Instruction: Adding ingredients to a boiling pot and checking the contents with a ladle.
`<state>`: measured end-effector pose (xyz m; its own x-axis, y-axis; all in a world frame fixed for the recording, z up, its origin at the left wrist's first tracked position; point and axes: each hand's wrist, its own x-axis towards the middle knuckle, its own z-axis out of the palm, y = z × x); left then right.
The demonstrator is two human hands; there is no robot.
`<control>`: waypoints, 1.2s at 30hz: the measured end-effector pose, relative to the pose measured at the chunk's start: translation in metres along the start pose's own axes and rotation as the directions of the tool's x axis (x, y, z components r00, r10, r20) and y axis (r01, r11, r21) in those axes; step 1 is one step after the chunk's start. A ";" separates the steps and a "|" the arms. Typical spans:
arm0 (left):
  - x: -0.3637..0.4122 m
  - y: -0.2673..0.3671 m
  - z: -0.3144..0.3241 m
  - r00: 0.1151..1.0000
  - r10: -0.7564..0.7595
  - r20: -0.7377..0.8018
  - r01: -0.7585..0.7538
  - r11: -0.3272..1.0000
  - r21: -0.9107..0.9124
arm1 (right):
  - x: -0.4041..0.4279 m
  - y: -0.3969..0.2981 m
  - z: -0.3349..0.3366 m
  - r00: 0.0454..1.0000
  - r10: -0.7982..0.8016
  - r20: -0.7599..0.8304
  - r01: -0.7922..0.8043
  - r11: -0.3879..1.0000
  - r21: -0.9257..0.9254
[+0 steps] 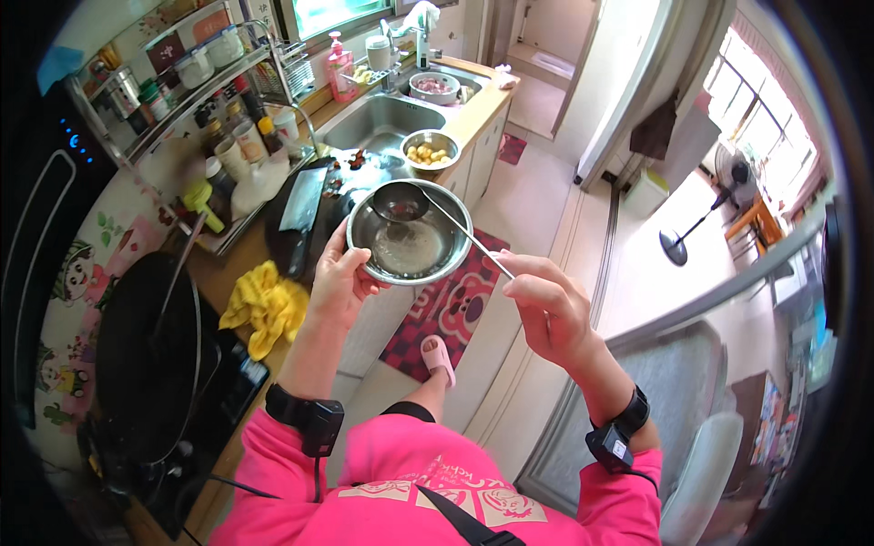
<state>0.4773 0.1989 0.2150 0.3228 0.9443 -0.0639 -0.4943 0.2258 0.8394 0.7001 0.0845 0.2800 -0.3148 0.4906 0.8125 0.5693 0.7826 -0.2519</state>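
Note:
My left hand (338, 283) grips the near left rim of a stainless steel bowl (447, 239) held in front of me. A cloudy whitish patch shows at the bowl's bottom; whether it is liquid or residue I cannot tell. In my right hand (553, 307) is the long thin handle of a metal ladle (399, 203). The ladle's dark round head lies over the far left part of the bowl, and its handle crosses the right rim. Just left of the bowl, a cleaver (304, 198) rests on a dark round cutting board (276, 225).
A crumpled yellow cloth (263, 304) lies on the counter beside a large black wok (147, 355). Beyond the bowl are a steel bowl of small yellowish potatoes (429, 150), a sink (382, 119) and a basin of meat (437, 89). A condiment rack (198, 82) lines the wall.

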 end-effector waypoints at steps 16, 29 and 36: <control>0.294 -0.037 0.017 0.950 0.052 -0.307 -0.060 0.998 -0.018 | 0.106 0.369 0.041 0.715 0.606 0.349 -0.677 0.476 0.561; 0.434 -0.062 -0.008 0.665 0.125 -0.736 -0.141 0.989 0.040 | 0.185 0.603 0.079 0.749 -0.452 0.485 0.044 0.764 0.644; 0.474 -0.054 -0.033 0.492 0.267 -0.829 0.278 0.854 0.440 | 0.179 0.671 0.119 0.850 -0.260 0.459 -0.049 0.828 0.558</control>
<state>0.6299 0.6423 0.1214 -0.6423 0.7228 -0.2548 0.0222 0.3499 0.9365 0.9357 0.7432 0.1938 -0.7641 0.3894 0.5143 0.0626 0.8382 -0.5417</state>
